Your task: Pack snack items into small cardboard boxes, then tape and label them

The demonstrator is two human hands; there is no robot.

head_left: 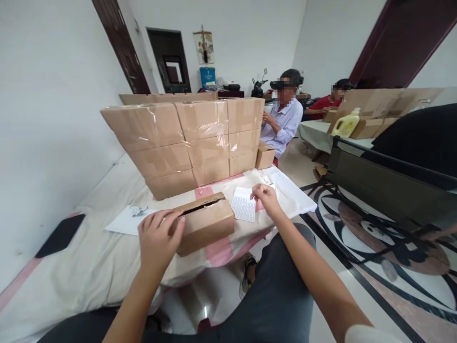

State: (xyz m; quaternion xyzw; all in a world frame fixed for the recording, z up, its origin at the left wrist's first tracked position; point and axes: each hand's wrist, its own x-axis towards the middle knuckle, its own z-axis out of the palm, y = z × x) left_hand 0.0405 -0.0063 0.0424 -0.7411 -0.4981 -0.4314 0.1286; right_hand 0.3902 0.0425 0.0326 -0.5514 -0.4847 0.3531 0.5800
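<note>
While the left hand (159,231) lay loosely curled, not clenched, at the box's (210,227) nine-o'clock end, the right hand (264,196) had its fingers bunched over the white sheet (243,208), at two o'clock from the box. Handling that sheet looked like the current step; next move probably called for a light pinch. Couldn't tell if those fingers gripped anything, and the box's gap (205,206) was too dark inside.

Brown box (210,228), grey-patterned white sheet (243,208), pink-striped cream cloth (121,267)
</note>
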